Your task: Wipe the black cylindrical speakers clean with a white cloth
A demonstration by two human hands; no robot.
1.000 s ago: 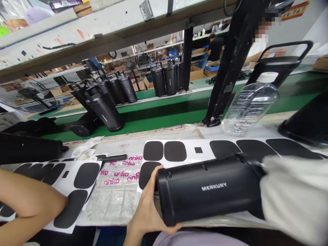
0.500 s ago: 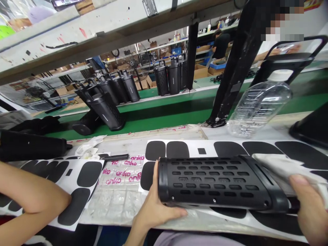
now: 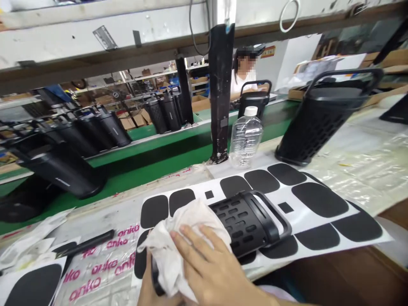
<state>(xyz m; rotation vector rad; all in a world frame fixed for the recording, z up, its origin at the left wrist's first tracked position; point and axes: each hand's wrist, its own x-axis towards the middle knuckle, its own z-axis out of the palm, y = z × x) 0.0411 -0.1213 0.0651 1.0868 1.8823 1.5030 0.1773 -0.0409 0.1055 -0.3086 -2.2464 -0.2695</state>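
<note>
A black casing with slotted holes and a loop handle (image 3: 245,221) lies on its side on a white sheet with black rounded pads (image 3: 320,199). My left hand (image 3: 149,282) grips the casing's near left end; the cloth hides part of its fingers. Over that same end is spread a crumpled white cloth (image 3: 199,214). My right hand (image 3: 207,265) holds the cloth against the casing, its fingers stretched over the fabric. The handle points to the right, away from both hands.
Behind the sheet stand a clear plastic bottle (image 3: 247,138) and a black post (image 3: 220,93). Another casing (image 3: 314,123) leans at the right. More casings (image 3: 68,165) stand on the green belt (image 3: 159,157). A person (image 3: 245,78) sits beyond it.
The view has swung right. My right hand has brought the cloth from the handle side onto the casing's left end. The bare forearm at the left is out of view.
</note>
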